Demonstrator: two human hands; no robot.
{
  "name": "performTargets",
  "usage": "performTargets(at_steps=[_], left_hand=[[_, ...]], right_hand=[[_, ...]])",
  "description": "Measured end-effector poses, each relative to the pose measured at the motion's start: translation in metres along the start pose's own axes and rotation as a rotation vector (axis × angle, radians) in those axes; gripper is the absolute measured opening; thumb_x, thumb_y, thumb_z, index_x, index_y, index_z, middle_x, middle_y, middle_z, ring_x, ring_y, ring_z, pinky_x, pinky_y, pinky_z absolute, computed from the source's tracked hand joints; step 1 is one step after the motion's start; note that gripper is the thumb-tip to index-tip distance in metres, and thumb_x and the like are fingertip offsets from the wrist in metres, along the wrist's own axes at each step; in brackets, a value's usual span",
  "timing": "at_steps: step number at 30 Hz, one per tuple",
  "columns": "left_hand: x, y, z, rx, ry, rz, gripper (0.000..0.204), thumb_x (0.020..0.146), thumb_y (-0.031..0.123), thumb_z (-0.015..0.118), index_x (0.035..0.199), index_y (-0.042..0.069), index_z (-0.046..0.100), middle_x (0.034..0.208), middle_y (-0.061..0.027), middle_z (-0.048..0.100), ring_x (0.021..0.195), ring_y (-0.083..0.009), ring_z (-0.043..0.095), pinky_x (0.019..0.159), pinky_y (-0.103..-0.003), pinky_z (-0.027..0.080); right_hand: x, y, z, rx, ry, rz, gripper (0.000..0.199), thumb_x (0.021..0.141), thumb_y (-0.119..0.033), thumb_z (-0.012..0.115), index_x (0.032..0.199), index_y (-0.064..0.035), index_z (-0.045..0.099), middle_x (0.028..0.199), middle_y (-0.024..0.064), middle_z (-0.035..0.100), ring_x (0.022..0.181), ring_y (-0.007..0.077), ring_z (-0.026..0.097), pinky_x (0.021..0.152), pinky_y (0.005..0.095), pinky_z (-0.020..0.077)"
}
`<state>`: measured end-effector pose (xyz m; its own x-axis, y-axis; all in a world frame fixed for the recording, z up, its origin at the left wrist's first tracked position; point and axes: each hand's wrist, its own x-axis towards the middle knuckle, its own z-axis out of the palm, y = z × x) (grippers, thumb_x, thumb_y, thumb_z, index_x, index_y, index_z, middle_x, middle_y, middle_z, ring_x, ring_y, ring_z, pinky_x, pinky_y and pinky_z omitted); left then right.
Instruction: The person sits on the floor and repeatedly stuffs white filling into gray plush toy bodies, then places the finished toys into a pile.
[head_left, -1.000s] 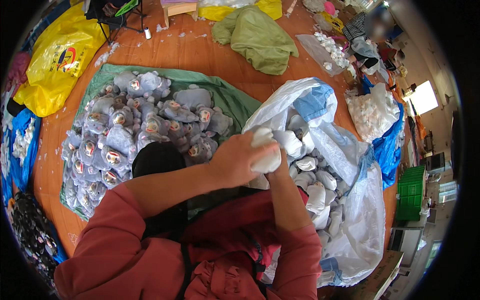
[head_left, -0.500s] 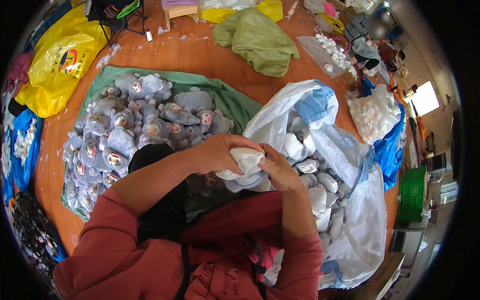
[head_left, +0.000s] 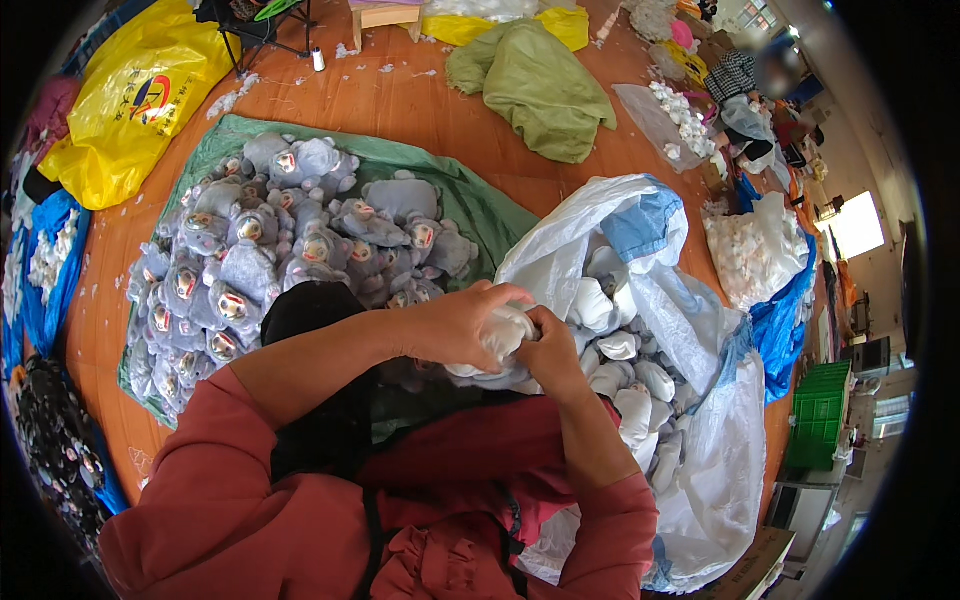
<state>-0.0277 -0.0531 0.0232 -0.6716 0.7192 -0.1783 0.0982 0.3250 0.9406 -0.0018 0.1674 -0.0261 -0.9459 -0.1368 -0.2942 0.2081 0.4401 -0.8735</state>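
Over my lap I hold a small white and grey plush piece (head_left: 507,330) between both hands. My left hand (head_left: 452,325) curls around its left side, thumb and fingers bent over the white cloth. On the other side, my right hand (head_left: 553,352) grips it with its fingertips pressed in. Just right of my hands a white woven sack (head_left: 715,425) lies open, with several similar white and grey pieces (head_left: 632,410) inside. To the left, a pile of grey plush toys (head_left: 247,265) with light faces rests on a green sheet (head_left: 440,170).
A yellow bag (head_left: 130,130) lies far left on the orange-brown floor (head_left: 370,105). Beyond the toys is an olive cloth sack (head_left: 545,85). A clear bag of white stuffing (head_left: 755,250) and a green crate (head_left: 818,415) stand at the right. Another person (head_left: 745,115) sits at the far right.
My right hand has turned over the piece, and its fingers now press into the white cloth. My left hand has spread wider around it. The whole view has shifted slightly.
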Motion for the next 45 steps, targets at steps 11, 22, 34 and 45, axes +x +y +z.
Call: performTargets(at_steps=[11, 22, 34, 45], left_hand=[[0.01, -0.015, 0.033, 0.174, 0.467, 0.144, 0.04, 0.077, 0.01, 0.074, 0.111, 0.008, 0.054, 0.112, -0.0156, 0.057, 0.106, -0.037, 0.057, 0.09, -0.042, 0.046], [0.021, -0.028, 0.032, 0.469, 0.706, 0.375, 0.044, 0.071, -0.002, 0.067, 0.111, 0.005, 0.048, 0.095, -0.0177, 0.057, 0.089, -0.0403, 0.057, 0.078, -0.048, 0.046], [0.035, -0.021, 0.018, 0.647, 0.731, 0.253, 0.027, 0.072, -0.001, 0.063, 0.097, 0.002, 0.054, 0.087, -0.0183, 0.059, 0.083, -0.0408, 0.059, 0.073, -0.05, 0.047], [0.004, -0.007, -0.011, 0.162, 0.279, 0.021, 0.043, 0.074, 0.006, 0.072, 0.114, 0.006, 0.056, 0.099, -0.0133, 0.067, 0.093, -0.028, 0.065, 0.082, -0.037, 0.05]], right_hand=[[0.021, 0.007, 0.01, -0.331, 0.261, -0.123, 0.023, 0.074, -0.016, 0.072, 0.086, 0.0016, 0.064, 0.091, 0.0232, 0.066, 0.085, 0.0418, 0.062, 0.077, 0.0445, 0.0491], [0.009, -0.002, 0.01, -0.205, 0.315, -0.392, 0.027, 0.069, 0.002, 0.067, 0.094, 0.0017, 0.056, 0.099, 0.0183, 0.056, 0.093, 0.0407, 0.057, 0.081, 0.0438, 0.0467], [0.002, -0.01, 0.02, -0.173, 0.292, -0.324, 0.034, 0.073, -0.003, 0.071, 0.102, -0.0009, 0.052, 0.11, 0.0163, 0.053, 0.099, 0.0352, 0.056, 0.083, 0.0402, 0.0478], [-0.01, -0.028, 0.012, 0.238, -0.109, -0.216, 0.065, 0.077, -0.024, 0.086, 0.129, -0.0036, 0.053, 0.115, 0.0071, 0.061, 0.103, 0.0147, 0.057, 0.091, 0.0305, 0.0473]])
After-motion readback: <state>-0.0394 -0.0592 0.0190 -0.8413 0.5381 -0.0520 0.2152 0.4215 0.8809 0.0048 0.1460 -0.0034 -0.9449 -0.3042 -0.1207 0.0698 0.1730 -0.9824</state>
